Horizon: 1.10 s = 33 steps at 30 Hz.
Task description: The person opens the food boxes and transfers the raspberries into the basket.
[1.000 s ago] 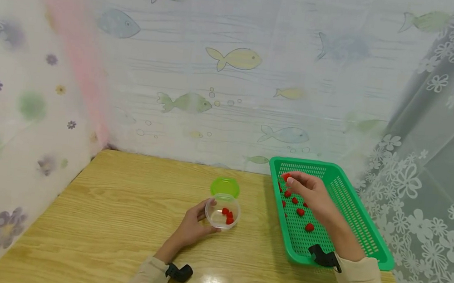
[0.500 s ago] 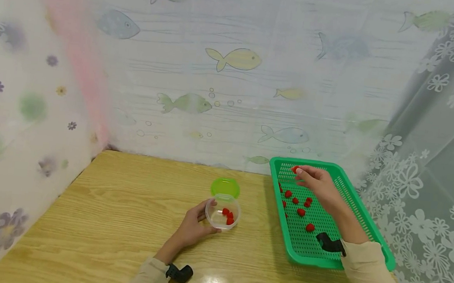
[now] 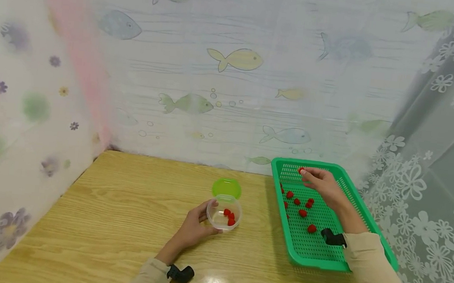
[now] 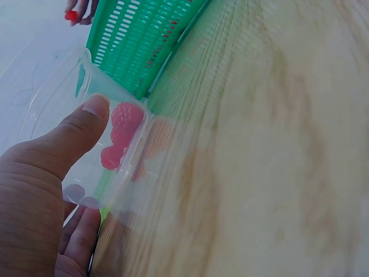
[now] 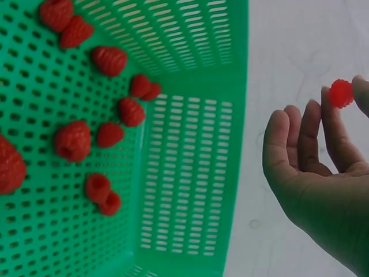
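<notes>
My left hand [image 3: 196, 225] holds a small clear plastic cup [image 3: 212, 215] on the table, fingers and thumb on opposite sides of its wall. Inside the cup lie a few raspberries [image 4: 127, 118], pressed close together against one side. Over the far part of a green plastic basket [image 3: 284, 227], my right hand [image 3: 326, 190] pinches one raspberry [image 5: 341, 94] between thumb and index finger. Its other fingers are bent and hold nothing. Several more raspberries [image 5: 72, 140] lie scattered on the basket's perforated floor, well below the hand.
A lime-green lid [image 3: 226, 188] lies flat just behind the cup. The wooden table [image 3: 122, 204] runs back to a fish-patterned curtain [image 3: 229, 114]. A lace curtain [image 3: 427, 233] hangs close along the basket's right side.
My right hand has moved a little right and up with the raspberry, uncovering raspberries in the basket. The left hand and the cup have stayed in place.
</notes>
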Each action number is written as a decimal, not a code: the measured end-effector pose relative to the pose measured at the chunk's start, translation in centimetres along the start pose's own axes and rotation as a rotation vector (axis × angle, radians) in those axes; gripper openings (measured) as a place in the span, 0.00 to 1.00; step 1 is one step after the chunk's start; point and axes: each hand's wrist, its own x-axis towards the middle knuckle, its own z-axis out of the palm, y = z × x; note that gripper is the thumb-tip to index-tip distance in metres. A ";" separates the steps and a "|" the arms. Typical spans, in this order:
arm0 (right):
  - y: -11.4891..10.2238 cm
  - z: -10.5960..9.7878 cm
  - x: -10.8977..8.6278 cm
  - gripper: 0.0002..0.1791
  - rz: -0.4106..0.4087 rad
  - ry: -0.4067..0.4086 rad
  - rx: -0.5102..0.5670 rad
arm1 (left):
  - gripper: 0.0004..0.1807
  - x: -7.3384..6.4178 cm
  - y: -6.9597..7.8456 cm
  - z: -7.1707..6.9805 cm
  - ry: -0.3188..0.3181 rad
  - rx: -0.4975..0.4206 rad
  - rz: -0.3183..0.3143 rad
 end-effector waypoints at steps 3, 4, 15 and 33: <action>0.8 -0.3 0.2 0.34 0.004 -0.008 -0.008 | 0.50 0.0 0.0 0.0 -0.011 -0.002 -0.009; 1.1 -0.5 0.3 0.34 0.003 -0.006 -0.009 | 0.51 0.0 0.0 0.0 -0.014 -0.006 -0.012; 2.7 -1.2 0.4 0.32 0.004 0.010 -0.006 | 0.51 0.0 0.3 0.2 -0.024 -0.026 -0.017; -0.2 -0.2 -0.6 0.27 -0.060 -0.060 0.069 | 0.50 0.0 0.3 0.1 -0.003 -0.011 -0.015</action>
